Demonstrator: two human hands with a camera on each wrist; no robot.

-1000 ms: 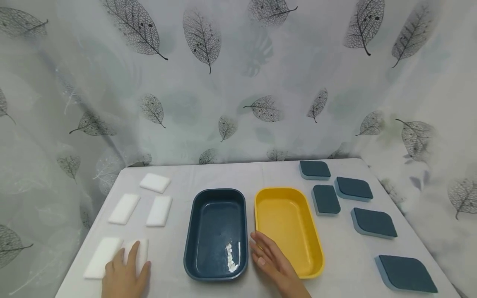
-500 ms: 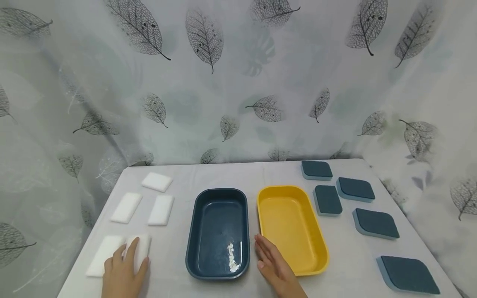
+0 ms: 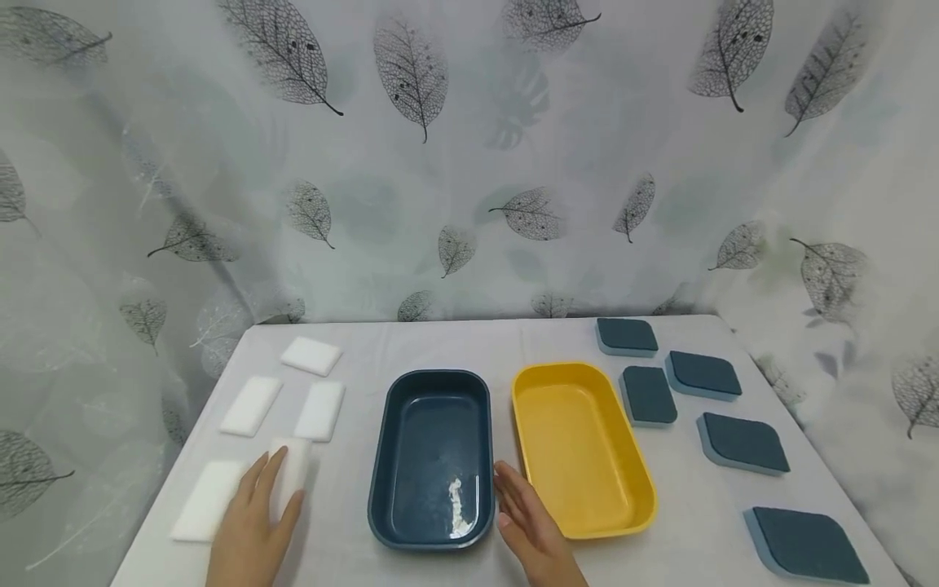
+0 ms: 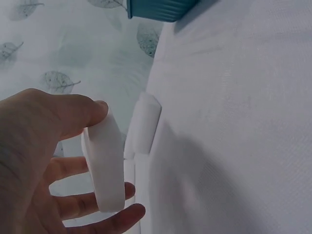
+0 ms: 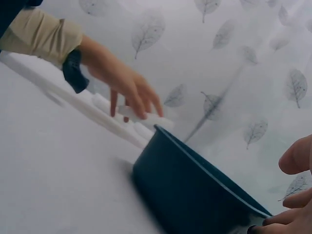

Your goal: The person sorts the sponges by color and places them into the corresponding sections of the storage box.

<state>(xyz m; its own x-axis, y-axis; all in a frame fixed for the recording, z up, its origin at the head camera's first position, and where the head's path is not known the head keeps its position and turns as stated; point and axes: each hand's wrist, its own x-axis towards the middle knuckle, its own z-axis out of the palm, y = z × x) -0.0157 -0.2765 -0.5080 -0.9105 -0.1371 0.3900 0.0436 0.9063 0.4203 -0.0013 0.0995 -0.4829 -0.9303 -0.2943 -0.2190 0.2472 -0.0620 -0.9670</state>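
Note:
My left hand (image 3: 253,522) pinches a white sponge (image 3: 293,473) at the left of the table. The left wrist view has that sponge (image 4: 107,165) on edge between thumb and fingers, with a shadow on the cloth beside it. In the middle lies a dark blue tray (image 3: 429,448) with nothing in it. My right hand (image 3: 535,530) is at that tray's right side, fingers extended and fingertips right at the rim; the right wrist view catches the fingers (image 5: 287,214) by the rim. Right of this hand sits a bare yellow tray (image 3: 579,456).
Several more white sponges lie on the left, among them a large one (image 3: 209,497) beside my left hand. Several dark-topped sponges (image 3: 649,395) with light blue sides are spread on the right. A leaf-patterned curtain (image 3: 469,163) hangs behind the table (image 3: 455,338).
My left hand has picked up the white sponge and shifted it away and slightly right. The yellow tray has moved slightly right. My right hand has gone from the yellow tray to the blue one.

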